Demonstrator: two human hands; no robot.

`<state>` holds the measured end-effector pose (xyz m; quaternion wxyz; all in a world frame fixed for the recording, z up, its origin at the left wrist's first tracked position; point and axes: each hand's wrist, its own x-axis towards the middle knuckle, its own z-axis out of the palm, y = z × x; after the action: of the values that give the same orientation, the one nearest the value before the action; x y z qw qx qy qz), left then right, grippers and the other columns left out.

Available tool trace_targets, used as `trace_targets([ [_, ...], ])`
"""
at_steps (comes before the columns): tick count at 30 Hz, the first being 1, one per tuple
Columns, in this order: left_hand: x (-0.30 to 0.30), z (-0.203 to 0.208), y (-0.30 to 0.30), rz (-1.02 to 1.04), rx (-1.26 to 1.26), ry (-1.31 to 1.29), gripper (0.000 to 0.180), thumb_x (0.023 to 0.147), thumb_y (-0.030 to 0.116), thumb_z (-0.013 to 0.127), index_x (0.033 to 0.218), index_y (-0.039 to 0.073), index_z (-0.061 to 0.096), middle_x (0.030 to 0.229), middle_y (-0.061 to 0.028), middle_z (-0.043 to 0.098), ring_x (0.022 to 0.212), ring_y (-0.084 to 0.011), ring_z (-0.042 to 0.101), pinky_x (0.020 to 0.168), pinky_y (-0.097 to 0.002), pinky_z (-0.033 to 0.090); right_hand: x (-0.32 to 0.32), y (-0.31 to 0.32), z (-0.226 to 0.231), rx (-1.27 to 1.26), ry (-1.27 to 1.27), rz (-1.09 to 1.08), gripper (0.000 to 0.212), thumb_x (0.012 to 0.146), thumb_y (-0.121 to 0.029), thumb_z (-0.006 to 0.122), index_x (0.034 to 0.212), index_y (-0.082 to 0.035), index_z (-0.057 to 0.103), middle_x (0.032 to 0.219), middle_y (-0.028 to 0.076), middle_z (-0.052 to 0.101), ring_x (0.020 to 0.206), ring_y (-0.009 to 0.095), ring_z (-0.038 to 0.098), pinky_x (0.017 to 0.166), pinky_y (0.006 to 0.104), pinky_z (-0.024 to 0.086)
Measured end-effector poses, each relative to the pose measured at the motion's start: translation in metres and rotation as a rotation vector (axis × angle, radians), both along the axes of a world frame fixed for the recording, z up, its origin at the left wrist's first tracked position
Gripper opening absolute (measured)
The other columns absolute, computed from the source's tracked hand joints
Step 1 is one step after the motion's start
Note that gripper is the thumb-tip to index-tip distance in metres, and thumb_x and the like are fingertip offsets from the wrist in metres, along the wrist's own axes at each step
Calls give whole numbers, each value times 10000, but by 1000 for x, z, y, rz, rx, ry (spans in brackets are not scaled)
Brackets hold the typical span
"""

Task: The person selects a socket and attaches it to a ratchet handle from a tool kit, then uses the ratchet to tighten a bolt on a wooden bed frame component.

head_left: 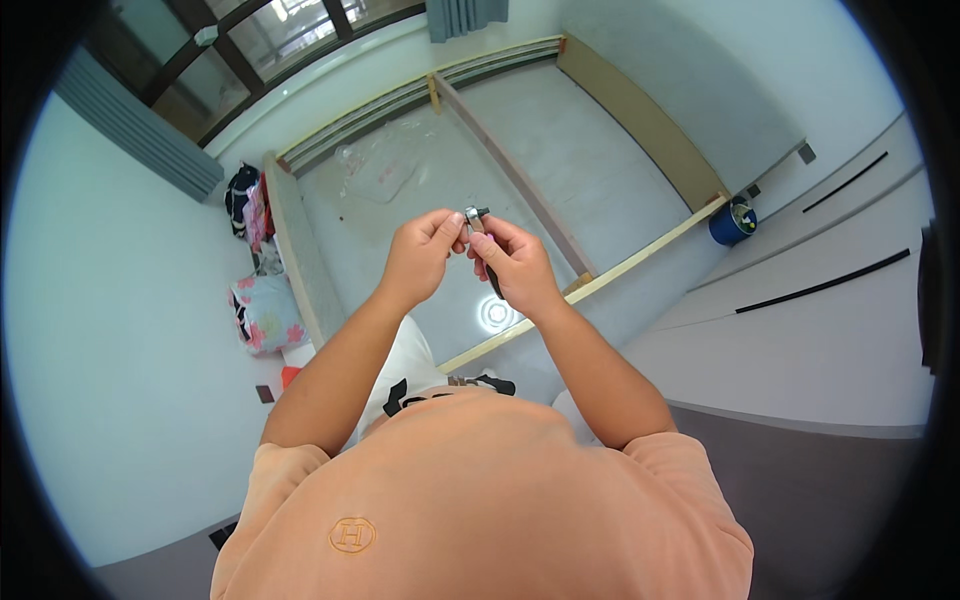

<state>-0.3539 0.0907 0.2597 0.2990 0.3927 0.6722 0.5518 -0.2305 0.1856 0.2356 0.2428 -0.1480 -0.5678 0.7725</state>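
Observation:
In front of my body I hold a small ratchet wrench point(475, 222) with a silver head and a black handle. My right hand point(515, 262) is closed round it, and the dark handle end pokes out below the fingers. A short black piece, perhaps a bit or socket, sticks out at the head's right side. My left hand point(420, 255) pinches at the head, thumb and fingertips together against it. Beneath both hands spreads a bed frame point(600, 277) with pale wooden rails and a brown centre beam point(520, 180) running through it.
Clear plastic wrapping point(385, 172) lies on the floor inside the frame. A grey headboard point(690, 95) stands at the far right, near a blue bin point(733, 222). Left of the frame are a floral pillow point(268, 315) and piled clothes point(248, 205). White drawers point(800, 290) line the right.

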Motion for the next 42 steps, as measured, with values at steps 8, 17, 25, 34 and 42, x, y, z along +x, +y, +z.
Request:
trace_targets([
  [8, 17, -4, 56, -112, 7, 42, 291, 954, 252, 450, 824, 33, 592, 699, 16, 547, 649, -87, 473, 625, -240, 392, 30, 40, 9, -67, -57, -69, 200, 917, -179, 544, 1002, -5, 596, 742, 10, 546, 600, 70, 505, 523, 216, 421],
  [17, 12, -16, 127, -381, -23, -181, 317, 956, 252, 433, 735, 48, 533, 656, -13, 502, 611, -132, 478, 570, -265, 383, 36, 75, -18, -64, 9, -343, 247, 883, -149, 596, 1078, 3, 590, 761, 8, 556, 623, 76, 517, 565, 222, 429],
  [25, 11, -49, 232, -647, -179, -206, 317, 955, 277, 447, 765, 47, 554, 646, -14, 500, 609, -107, 483, 565, -274, 397, 45, 144, -48, 51, -234, -600, 247, 894, -215, 580, 999, 8, 576, 716, 40, 571, 573, 101, 541, 536, 245, 448],
  [34, -44, -112, 377, -683, 123, 461, 255, 909, 185, 506, 725, 10, 530, 670, -141, 538, 580, -265, 519, 522, -360, 400, -19, 264, -66, -477, -394, -652, 324, 936, -323, 495, 955, -4, 549, 665, 79, 579, 524, 157, 572, 503, 275, 477],
  [42, -98, -94, 477, -839, -134, -503, 348, 951, 255, 458, 679, 43, 497, 591, 1, 447, 564, -71, 427, 506, -250, 357, -81, 346, -53, 36, -394, -869, 196, 904, -183, 570, 1007, -18, 552, 691, 32, 598, 620, 87, 545, 593, 240, 439],
])
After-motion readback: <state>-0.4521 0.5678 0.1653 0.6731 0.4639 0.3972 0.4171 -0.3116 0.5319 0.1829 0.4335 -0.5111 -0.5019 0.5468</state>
